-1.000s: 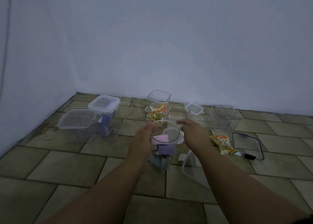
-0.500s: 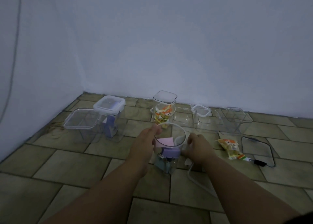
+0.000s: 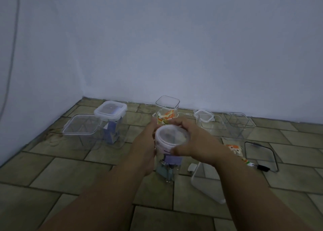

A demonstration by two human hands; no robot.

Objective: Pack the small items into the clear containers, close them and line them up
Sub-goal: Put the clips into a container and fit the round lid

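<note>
My left hand (image 3: 145,148) is wrapped round the side of the round jar (image 3: 167,166), which stands on the tiled floor (image 3: 73,171) just below the middle of the frame. My right hand (image 3: 197,143) grips the round lid (image 3: 172,136) sitting on the jar's mouth, fingers curled over its far rim and thumb on the near edge. Through the clear wall I can see a purple item (image 3: 172,159) and something bluish under it.

Behind my hands, toward the wall, stands a tall square container (image 3: 167,102), open at the top, with orange and green packets (image 3: 165,116) inside. At the left of the frame a lidded container (image 3: 110,110) holds purple things, and an open square container (image 3: 79,127) sits just beside it. At the right are two more clear containers (image 3: 209,124) (image 3: 238,124), without lids. Nearer me on that side lie a snack packet (image 3: 235,149), a dark-rimmed lid (image 3: 258,156) and a white-rimmed lid (image 3: 206,185), which lies partly under my right forearm.
</note>
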